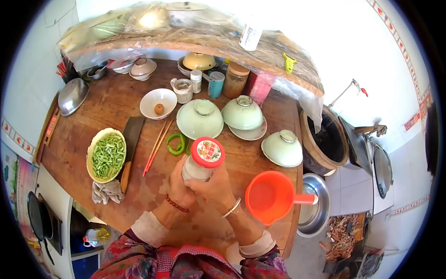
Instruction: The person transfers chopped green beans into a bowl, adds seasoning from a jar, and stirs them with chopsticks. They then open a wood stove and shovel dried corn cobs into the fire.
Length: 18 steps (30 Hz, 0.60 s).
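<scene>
A glass jar (197, 171) with a red patterned lid (207, 152) is held upright over the front of the wooden table. My left hand (181, 186), with a beaded bracelet at its wrist, is wrapped round the jar's left side. From the right, my right hand (216, 187) grips the same jar, a light bangle on its wrist. Whitish contents show through the glass. Just beyond the jar lie a green pepper (176, 143) and an upturned pale green bowl (200, 125). An orange-red dipper (269, 197) stands to the right of my right hand.
On the left are a bowl of cut green beans (108, 157), a cleaver (132, 139), a grey cloth (108, 191) and chopsticks (155, 149). A white bowl (151, 100) holds a brown egg (159, 109). Beyond the table's right edge stand a metal basin (322, 209) and a large crock (341, 139).
</scene>
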Motion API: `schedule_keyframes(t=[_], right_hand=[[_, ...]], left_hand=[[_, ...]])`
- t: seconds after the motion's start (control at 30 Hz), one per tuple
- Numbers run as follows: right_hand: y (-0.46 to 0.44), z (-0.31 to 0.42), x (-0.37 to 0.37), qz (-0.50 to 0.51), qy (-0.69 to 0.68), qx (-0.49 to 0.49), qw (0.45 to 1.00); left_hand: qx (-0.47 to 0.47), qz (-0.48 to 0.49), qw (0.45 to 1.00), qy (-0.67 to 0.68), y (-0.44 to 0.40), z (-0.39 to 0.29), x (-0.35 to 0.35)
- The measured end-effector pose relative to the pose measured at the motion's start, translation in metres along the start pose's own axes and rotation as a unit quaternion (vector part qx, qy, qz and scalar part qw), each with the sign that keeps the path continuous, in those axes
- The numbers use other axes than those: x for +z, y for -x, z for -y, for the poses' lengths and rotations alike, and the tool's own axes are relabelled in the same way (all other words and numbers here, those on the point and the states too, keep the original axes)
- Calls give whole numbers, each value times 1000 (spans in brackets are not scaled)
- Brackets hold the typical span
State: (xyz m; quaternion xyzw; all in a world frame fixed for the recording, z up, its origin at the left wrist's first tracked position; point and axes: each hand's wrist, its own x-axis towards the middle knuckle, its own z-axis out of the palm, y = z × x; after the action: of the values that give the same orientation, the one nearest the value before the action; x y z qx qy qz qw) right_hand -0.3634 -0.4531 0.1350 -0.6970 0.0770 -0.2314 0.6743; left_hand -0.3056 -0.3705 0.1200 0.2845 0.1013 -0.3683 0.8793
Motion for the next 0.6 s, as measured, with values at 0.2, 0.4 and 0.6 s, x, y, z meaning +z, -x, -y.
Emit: schedule_keyframes(t=[0.2,0.4,0.6], right_hand=[[-56,34,-43,-96,100,-65,988],[-177,69,-123,-239,247,-242,907],[-298,63,-187,-318,457,-248,793]], left_hand=[[0,119,989,-87,-21,-12,-49],[359,-1,505,-785,-24,-23,-149],[326,18,417,-848,-23,-19,-159]])
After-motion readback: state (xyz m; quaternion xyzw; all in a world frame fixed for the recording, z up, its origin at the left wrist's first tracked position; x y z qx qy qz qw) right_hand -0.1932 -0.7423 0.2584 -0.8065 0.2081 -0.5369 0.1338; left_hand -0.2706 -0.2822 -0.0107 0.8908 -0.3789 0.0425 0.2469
